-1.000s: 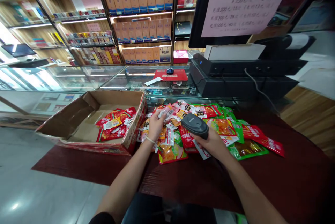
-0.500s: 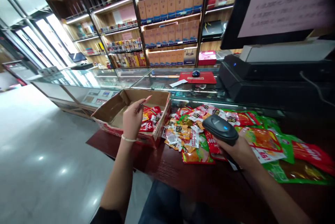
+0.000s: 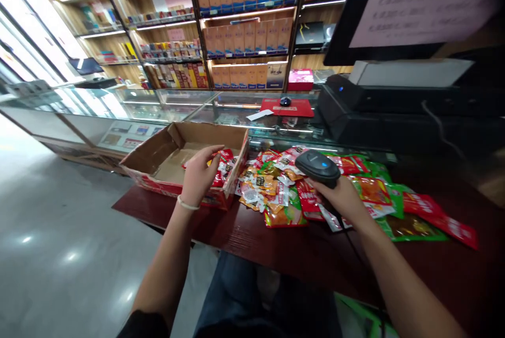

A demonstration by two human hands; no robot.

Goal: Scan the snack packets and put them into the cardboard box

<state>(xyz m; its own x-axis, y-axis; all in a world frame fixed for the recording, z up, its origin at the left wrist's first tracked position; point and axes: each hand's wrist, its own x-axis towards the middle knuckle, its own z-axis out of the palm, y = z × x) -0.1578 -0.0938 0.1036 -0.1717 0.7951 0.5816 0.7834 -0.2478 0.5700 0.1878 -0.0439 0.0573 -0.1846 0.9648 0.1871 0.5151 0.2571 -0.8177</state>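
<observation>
The left hand (image 3: pixel 199 175) hangs over the box (image 3: pixel 158 156), fingers loose and spread, holding nothing that I can see. The box sits at the left edge of the tabletop (image 3: pixel 276 254), open on top, so packets (image 3: pixel 225 161) can lie inside. The right hand (image 3: pixel 343 198) has its fingers wrapped tight round the scanner (image 3: pixel 317 167). It holds the scanner just above the pile (image 3: pixel 276 196) in the middle of the tabletop, near enough to read the labels.
</observation>
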